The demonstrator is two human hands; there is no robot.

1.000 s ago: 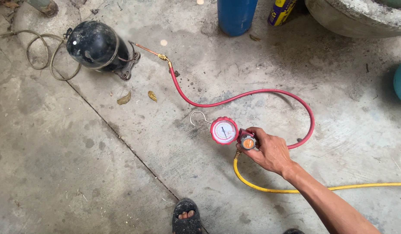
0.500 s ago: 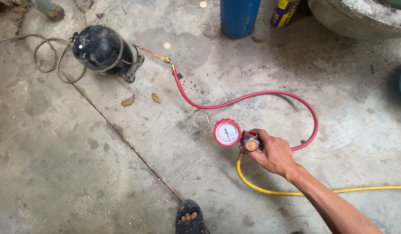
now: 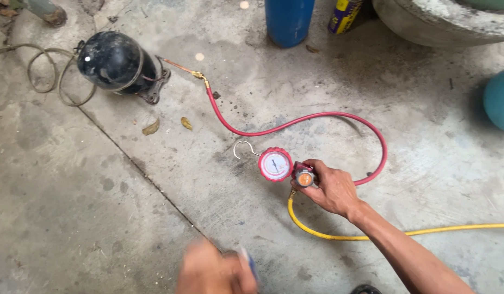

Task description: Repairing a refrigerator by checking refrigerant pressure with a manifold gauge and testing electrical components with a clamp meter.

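Nearest, low at the bottom edge of the concrete floor (image 3: 99,218), the left hand (image 3: 214,272) is a blur, its grip seemingly closed on something small with a blue tip, too smeared to name. Just beyond, the right hand (image 3: 331,188) pinches the orange knob (image 3: 304,178) of the red-rimmed pressure gauge (image 3: 275,164), which lies flat mid-floor with its metal hook (image 3: 242,147) beside it. A yellow hose (image 3: 339,235) curves from under the gauge toward the right edge. A red hose (image 3: 317,117) loops back to the black compressor (image 3: 116,62) near the far left corner. Farthest stands a blue cylinder (image 3: 289,19).
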